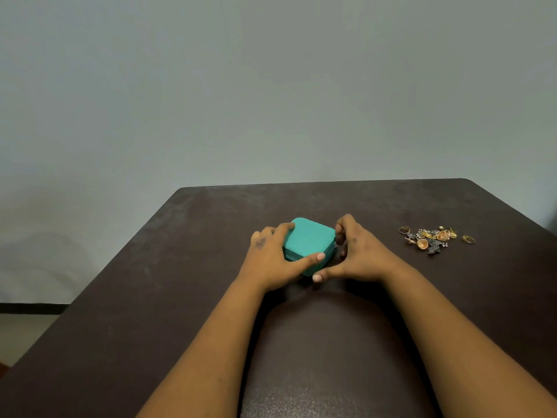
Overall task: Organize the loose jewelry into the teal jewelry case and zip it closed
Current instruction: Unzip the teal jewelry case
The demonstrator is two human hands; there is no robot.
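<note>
A small teal jewelry case [309, 240] lies shut on the dark table, near its middle. My left hand [272, 257] grips its left side, fingers over the far corner and thumb along the front edge. My right hand [355, 251] is at the case's right side, fingers curled in against its right edge where the zip runs; what they pinch is hidden. A loose pile of gold and silver jewelry [434, 238] lies to the right, apart from both hands, with a gold ring [467, 239] at its right end.
The dark brown table [331, 342] ends at a far edge against a pale wall and falls away at the left to the floor. Bare tabletop surrounds the case and the pile.
</note>
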